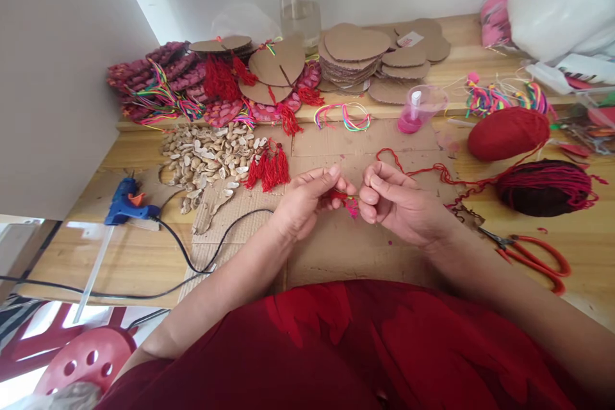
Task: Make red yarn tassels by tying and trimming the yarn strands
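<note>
Over the cardboard sheet [317,256], my two hands meet in front of me. My left hand [307,198] is closed, with a small bundle of red yarn [337,194] between its fingers. A pink tuft [352,207] with a yellowish strand hangs between the hands. My right hand [403,202] is closed in a pinch at the other end of the thin strand; its fingertips hide most of what they grip. Left of my left hand lie several red yarn tassels [269,168]. A loose red strand [435,170] runs from behind my right hand to the red yarn ball [508,133].
Peanut shells [211,157] and a blue glue gun [129,202] with its black cord lie left. Cardboard discs [353,45], a water bottle [298,13] and a plastic cup [418,112] stand behind. To the right are dark yarn [545,187] and red-handled scissors [533,253].
</note>
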